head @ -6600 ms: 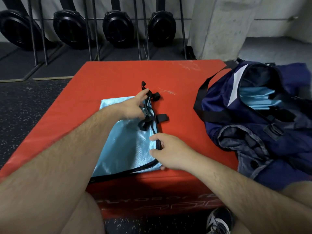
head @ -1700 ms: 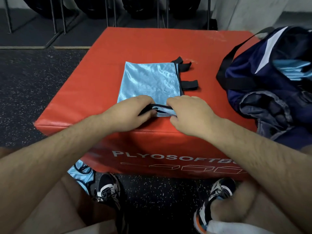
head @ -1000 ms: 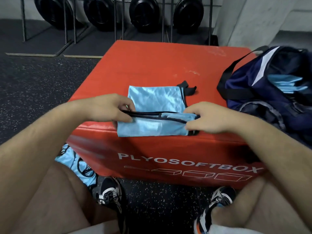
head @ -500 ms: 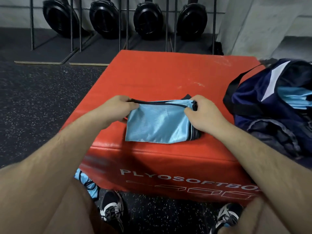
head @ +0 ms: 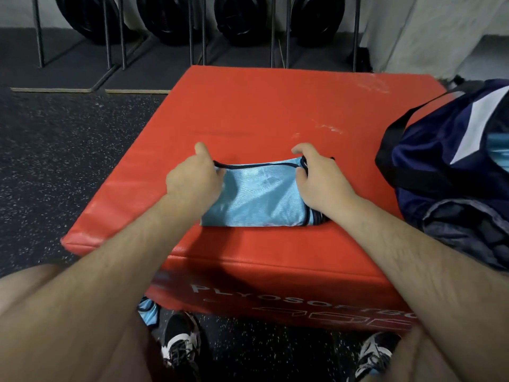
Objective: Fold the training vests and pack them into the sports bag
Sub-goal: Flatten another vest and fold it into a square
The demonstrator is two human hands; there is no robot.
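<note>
The folded light-blue mesh training vest (head: pixel 261 199) lies on the red padded plyo box (head: pixel 275 106). The left grip (head: pixel 195 177) and right grip (head: pixel 322 183) pinch its far corners. Its slick layers could slide apart when lifted. The navy sports bag (head: pixel 446 166) is cut off at the right edge, and the curled fingers hide how many layers each grip holds.

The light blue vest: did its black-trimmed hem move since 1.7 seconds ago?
Yes. The hem went away from the front edge of the plyo box, toward its middle, folded over the vest.
</note>
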